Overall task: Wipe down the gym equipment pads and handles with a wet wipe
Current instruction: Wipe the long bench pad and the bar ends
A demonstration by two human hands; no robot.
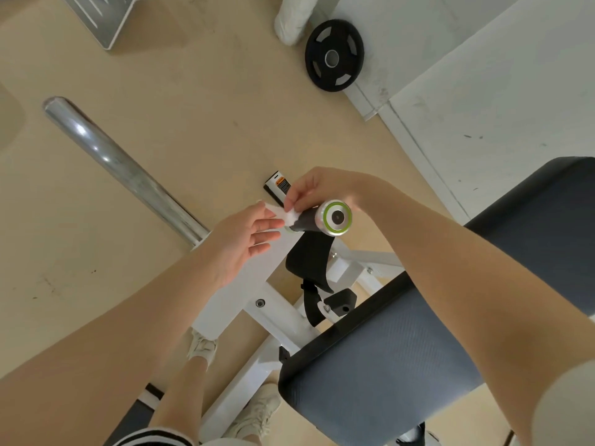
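Observation:
A black handle grip (306,222) with a silver end cap ringed in green (336,217) sticks up from the white machine frame (273,312). My right hand (322,188) reaches over the handle and pinches a small white wet wipe (288,215) against the grip's left end. My left hand (244,239) is beside it, palm up with fingers relaxed, its fingertips touching the other end of the wipe. A grey padded seat (402,365) with a black edge lies under my right forearm.
A chrome bar (122,169) runs diagonally across the beige floor at left. A black weight plate (334,55) leans on the white wall base at the top. A black strap (309,268) hangs below the handle. My legs and shoes (203,346) stand beside the frame.

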